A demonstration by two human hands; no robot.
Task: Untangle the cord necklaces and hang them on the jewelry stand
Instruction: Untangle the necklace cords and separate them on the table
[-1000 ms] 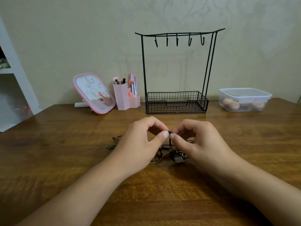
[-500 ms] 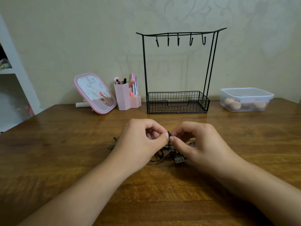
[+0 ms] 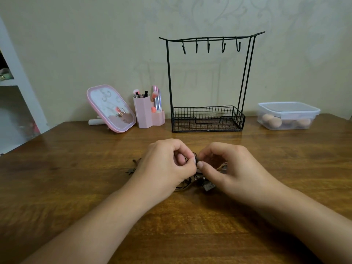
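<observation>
A tangle of dark and brown cord necklaces (image 3: 198, 182) lies on the wooden table (image 3: 76, 178), mostly hidden under my hands. My left hand (image 3: 167, 164) and my right hand (image 3: 228, 166) meet above it, thumb and fingertips of each pinching the same small dark bit of cord between them. A small metal pendant (image 3: 208, 186) shows just below my right thumb. Loose cord ends (image 3: 133, 167) stick out left of my left hand. The black wire jewelry stand (image 3: 208, 82) stands behind, with several bare hooks on its top bar and a mesh basket at its base.
A pink tilted mirror (image 3: 111, 108) and a pink brush holder (image 3: 146, 111) stand left of the stand. A clear lidded box with sponges (image 3: 287, 116) sits at the back right. A white shelf unit (image 3: 17, 88) borders the table's left side.
Both hands stay pinched together over the tangle; the fingertips have shifted only slightly on the cord.
</observation>
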